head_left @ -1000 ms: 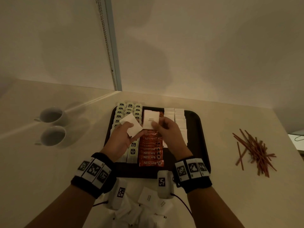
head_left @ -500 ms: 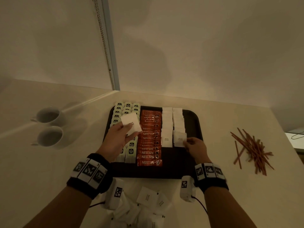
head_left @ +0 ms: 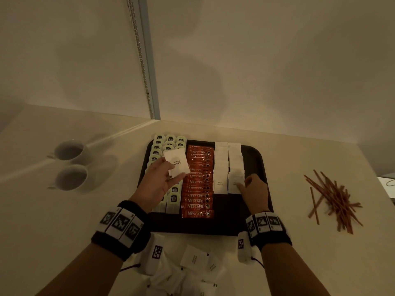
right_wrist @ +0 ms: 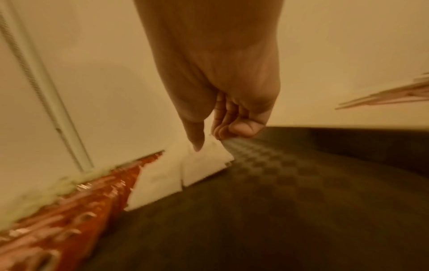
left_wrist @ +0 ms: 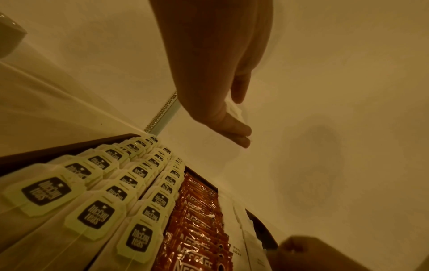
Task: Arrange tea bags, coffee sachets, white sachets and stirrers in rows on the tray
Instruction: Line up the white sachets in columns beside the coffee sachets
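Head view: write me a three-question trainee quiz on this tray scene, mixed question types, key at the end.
1. True or false: the stirrers already lie on the tray.
2. What does the left hand hold? A) coffee sachet B) white sachet C) tea bag
3. Fill in: the right hand touches the near end of the ___ row of white sachets.

Key: 1 false; 2 B; 3 right-hand.
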Motion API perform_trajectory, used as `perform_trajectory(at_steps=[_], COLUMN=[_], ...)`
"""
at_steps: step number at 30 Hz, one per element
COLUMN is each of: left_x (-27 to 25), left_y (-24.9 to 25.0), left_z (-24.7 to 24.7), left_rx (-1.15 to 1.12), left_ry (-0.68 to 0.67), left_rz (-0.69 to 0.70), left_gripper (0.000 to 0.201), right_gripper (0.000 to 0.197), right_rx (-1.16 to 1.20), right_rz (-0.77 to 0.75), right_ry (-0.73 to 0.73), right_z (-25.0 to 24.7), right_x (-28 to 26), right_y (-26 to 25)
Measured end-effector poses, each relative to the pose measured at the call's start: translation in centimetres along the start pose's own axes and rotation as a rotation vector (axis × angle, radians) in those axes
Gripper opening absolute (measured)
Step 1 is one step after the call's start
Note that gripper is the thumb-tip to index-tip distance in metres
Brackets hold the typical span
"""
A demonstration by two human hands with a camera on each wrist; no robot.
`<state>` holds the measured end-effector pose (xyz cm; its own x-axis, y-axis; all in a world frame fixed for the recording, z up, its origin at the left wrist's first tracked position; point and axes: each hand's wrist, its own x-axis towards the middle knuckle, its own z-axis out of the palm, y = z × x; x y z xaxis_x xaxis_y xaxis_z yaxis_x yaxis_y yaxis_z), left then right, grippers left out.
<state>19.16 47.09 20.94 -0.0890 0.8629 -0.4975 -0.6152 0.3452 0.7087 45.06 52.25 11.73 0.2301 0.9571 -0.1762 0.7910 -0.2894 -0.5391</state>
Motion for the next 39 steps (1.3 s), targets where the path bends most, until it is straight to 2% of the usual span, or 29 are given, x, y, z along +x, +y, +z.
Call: perform_trajectory(at_steps=[2, 5, 7, 9, 12, 15, 19, 24, 33, 39], left_x=[-0.2, -0.3, -0.5, -0.7, -1.0, -1.5, -3.1, -5.1, -8.4, -9.8], left_y=[-0.1, -0.6, -0.9, -1.2, -1.0, -0.2, 0.8, 0.6, -0.6, -1.1], left_z=[0.2, 0.4, 0.6, 0.7, 0.3, -1.1, -4.7, -9.8, -15.7, -17.9], left_rx=[0.031, 0.143, 0.289, 0.403, 0.459, 0.469, 0.458, 0.516, 0.433, 0.431], left_ry=[-0.017, -0.027, -0.018, -0.022, -0.018, -0.003, 0.015, 0.114, 0.265, 0.306], left_rz=[0.025, 0.055, 0.085, 0.113, 0.123, 0.097, 0.113, 0.142, 0.092, 0.097], left_gripper=[0.019, 0.018, 0.018, 0.019, 0.010, 0.010, 0.018, 0.020, 0.022, 0.023], right_gripper=[0.020, 0.019, 0.017, 0.012, 0.014, 0.021, 0.025, 0.027, 0.023, 0.015], right_rx=[0.139, 0.443, 0.537, 0.599, 0.628, 0.726, 0.595, 0.429, 0.337, 0.078], right_rz=[-0.112, -0.277, -0.343, -0.383, -0.328, -0.159, 0.053, 0.214, 0.197, 0.032], right_ry=[-0.020, -0.237, -0.377, -0.411, -0.406, -0.342, -0.143, -0.178, -0.192, -0.097], right_z=[-0.7, -1.5, -1.6, -1.2, -1.0, -1.7, -1.7, -0.2, 2.4, 2.9], right_x=[-1.0, -3.2, -4.7, -5.6, -5.6, -4.4, -2.4, -2.2, -2.0, -2.0], right_y=[-2.7, -8.0, -10.5, -11.7, -11.4, -9.0, -4.0, -0.3, -0.7, -1.1])
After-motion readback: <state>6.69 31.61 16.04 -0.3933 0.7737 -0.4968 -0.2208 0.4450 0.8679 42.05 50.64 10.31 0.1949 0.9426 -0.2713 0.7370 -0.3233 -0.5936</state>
